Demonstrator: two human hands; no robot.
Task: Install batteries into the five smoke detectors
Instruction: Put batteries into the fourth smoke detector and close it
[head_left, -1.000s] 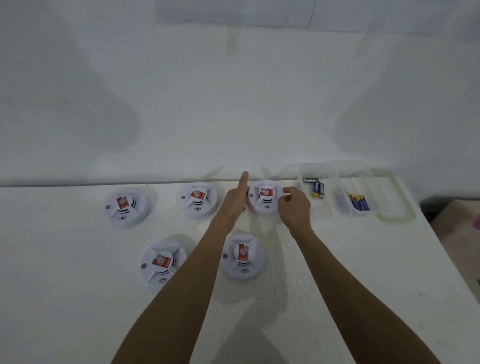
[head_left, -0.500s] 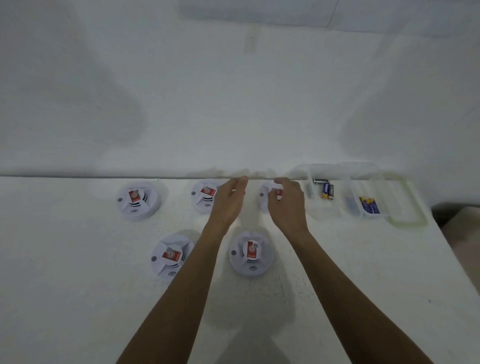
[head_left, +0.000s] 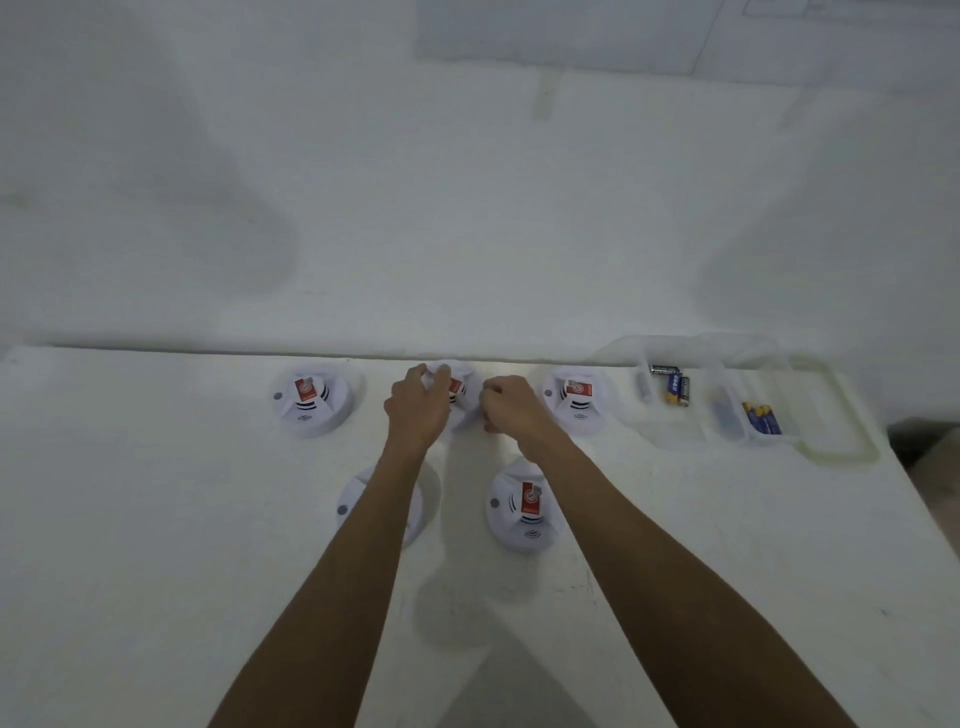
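Both hands have shifted to the middle back detector (head_left: 464, 401), half hidden on the desk (head_left: 156, 519). The left hand (head_left: 418, 410) grips its far rim; the right hand (head_left: 511, 410) curls at its right edge, grip unclear.

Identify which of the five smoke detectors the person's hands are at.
The middle back-row detector: the left hand grips its top and the right hand is curled at its right edge. No hand is on the other four.
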